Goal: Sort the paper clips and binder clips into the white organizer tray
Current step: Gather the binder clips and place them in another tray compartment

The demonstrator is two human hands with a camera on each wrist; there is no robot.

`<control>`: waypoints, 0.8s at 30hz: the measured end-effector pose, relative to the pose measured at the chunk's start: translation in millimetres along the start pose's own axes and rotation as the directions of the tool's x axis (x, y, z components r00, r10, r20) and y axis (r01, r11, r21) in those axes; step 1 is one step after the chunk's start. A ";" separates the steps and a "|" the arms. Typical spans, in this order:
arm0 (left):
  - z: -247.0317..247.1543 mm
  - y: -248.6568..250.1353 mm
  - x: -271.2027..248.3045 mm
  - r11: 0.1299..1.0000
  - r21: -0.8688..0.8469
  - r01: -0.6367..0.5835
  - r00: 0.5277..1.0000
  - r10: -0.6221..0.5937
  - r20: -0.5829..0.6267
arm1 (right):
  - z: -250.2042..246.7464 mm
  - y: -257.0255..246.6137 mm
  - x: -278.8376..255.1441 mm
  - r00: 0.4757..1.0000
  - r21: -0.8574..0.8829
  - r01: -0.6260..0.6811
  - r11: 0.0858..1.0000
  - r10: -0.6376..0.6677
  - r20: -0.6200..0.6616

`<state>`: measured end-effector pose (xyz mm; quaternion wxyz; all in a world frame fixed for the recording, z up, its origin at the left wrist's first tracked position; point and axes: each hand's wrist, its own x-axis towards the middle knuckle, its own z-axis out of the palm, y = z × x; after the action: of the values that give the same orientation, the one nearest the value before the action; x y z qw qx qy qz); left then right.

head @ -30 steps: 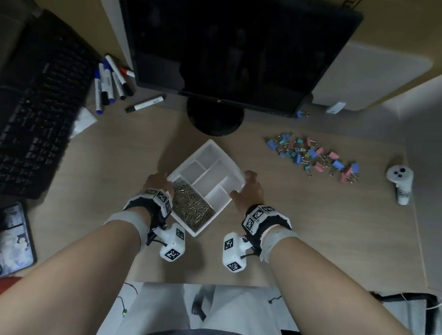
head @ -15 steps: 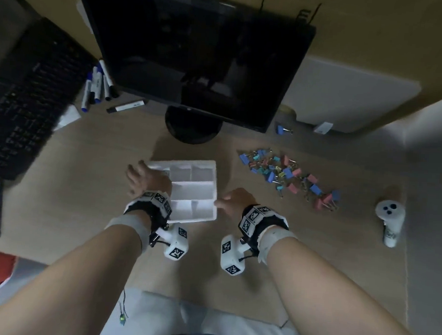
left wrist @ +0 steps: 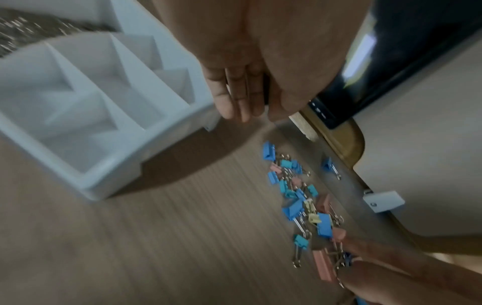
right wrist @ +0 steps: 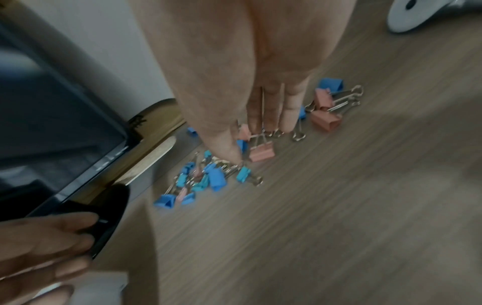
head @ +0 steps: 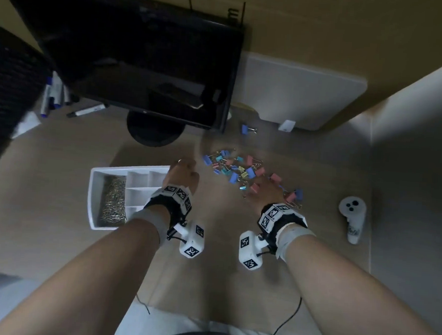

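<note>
Paper clips (head: pixel 113 202) fill the tray (head: pixel 93 198)'s end compartment. Binder clips (head: pixel 236 172) lie loose mid-counter beside it. My left hand (head: pixel 182 174) is relaxed, empty; my right hand (right wrist: pixel 260 115) has straight fingers touching clips. I advise pinching by the colored bodies.

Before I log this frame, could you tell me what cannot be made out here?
- Right hand: whether its fingertips grip any binder clips; wrist view blurred, head view shows only the hand's back.
- Tray: right end hidden by the left hand in the head view.
- Paper clips: too small to count.
</note>
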<state>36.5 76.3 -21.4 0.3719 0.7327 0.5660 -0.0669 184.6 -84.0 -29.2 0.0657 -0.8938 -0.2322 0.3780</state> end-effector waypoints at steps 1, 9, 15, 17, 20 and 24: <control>8.1 5.0 5.0 1.000 0.004 -0.007 0.999 0.007 0.036 | -2.9 6.6 3.6 1.000 -0.016 -0.021 1.000 0.021 -0.010; 42.7 25.7 50.4 0.980 0.181 -0.077 0.990 0.053 0.133 | -17.1 25.9 50.0 0.999 -0.008 -0.037 0.999 0.038 0.029; 60.2 21.8 63.5 0.939 0.325 -0.114 0.987 0.069 0.147 | -5.4 10.6 57.2 0.995 0.017 -0.071 0.997 0.072 -0.072; 60.9 19.1 61.5 0.948 0.299 -0.110 0.987 0.067 0.149 | -11.5 -0.1 60.6 0.985 0.071 -0.068 0.995 0.079 -0.152; 55.1 16.8 61.3 0.971 0.236 -0.047 0.983 0.003 0.181 | -22.1 -24.3 83.8 0.992 0.103 0.032 0.994 -0.019 -0.124; 48.5 15.6 60.6 0.980 0.193 -0.051 0.975 0.007 0.223 | -27.5 -53.5 120.0 0.987 0.045 0.158 0.986 -0.156 -0.040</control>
<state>87.1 92.2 -80.2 0.3592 0.7620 0.5010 -0.1986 257.3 20.6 -71.6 0.1211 -0.8776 -0.2914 0.3608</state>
